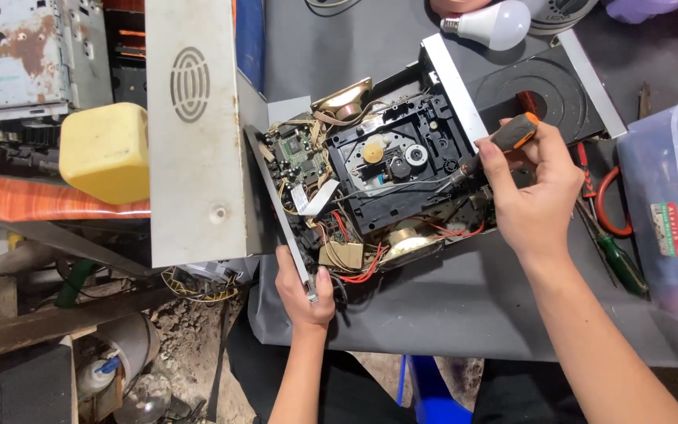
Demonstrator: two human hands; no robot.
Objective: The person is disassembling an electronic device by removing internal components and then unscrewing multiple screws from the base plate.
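Note:
An opened disc player (390, 169) lies on the dark grey table (464, 306), its black drive mechanism, green circuit board (301, 151), two gold speakers and red wires exposed. My left hand (301, 292) grips the near end of the player's narrow front panel strip (280, 208). My right hand (531, 188) holds a screwdriver (504, 140) with a black and orange handle, its tip down in the right side of the drive mechanism. The disc tray cover (543, 90) is folded back behind my right hand.
A grey metal housing with a round grille (190, 133) stands left of the player, a yellow canister (105, 151) beside it. A white bulb (492, 23) lies at the back. Right: a clear plastic box (672, 212), red-handled pliers (610, 200) and a green screwdriver (620, 263).

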